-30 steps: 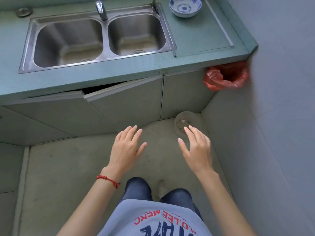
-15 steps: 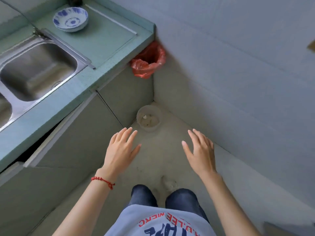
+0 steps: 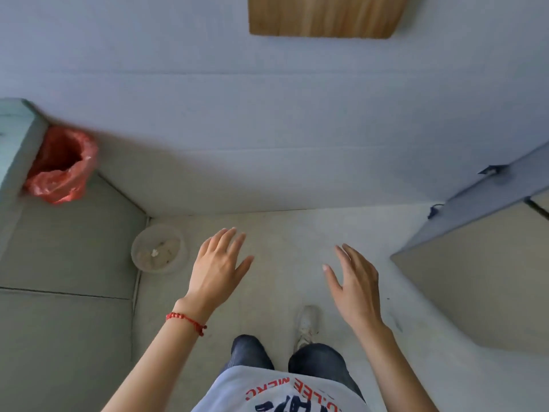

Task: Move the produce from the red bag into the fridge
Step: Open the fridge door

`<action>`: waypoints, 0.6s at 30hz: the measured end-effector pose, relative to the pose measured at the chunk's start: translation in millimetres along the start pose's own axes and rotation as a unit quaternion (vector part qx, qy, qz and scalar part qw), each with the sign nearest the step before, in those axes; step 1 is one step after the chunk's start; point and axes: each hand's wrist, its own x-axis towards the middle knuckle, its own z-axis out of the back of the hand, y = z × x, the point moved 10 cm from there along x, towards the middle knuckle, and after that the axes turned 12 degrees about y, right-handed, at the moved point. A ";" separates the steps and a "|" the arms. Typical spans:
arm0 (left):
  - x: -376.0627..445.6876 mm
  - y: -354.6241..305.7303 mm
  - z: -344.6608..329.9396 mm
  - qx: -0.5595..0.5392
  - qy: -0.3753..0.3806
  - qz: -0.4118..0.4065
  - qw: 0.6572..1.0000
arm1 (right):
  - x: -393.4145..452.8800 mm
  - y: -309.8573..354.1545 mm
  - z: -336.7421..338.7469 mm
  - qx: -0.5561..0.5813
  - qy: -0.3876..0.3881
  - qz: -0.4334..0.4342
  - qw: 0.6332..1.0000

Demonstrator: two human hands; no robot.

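A red plastic bag hangs at the end of the green counter, far left, its mouth open; what it holds is hidden. My left hand hovers over the floor in the middle, fingers spread, holding nothing, well to the right of and below the bag. My right hand is held out beside it, also spread and empty. No fridge or produce is identifiable in view.
A round plastic basin with scraps sits in the floor corner by the cabinet. A grey wall faces me, with a wooden board high up. A grey panel juts in at right.
The view has swung right: the sink and bowl have left the frame, the red bag has shifted to the far left. Both hands stay spread and empty.
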 end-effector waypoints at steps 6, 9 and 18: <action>58.4 -94.4 -4.3 0.025 0.018 -0.094 0.995 | -9.2 -84.1 36.5 0.032 -0.049 -0.095 0.994; 88.8 -140.8 -7.6 0.041 0.026 -0.124 0.991 | -3.2 -122.0 57.9 0.034 -0.070 -0.122 0.989; 173.4 -289.8 -13.6 0.072 0.040 -0.209 0.974 | 32.5 -238.9 135.4 0.052 -0.102 -0.179 0.977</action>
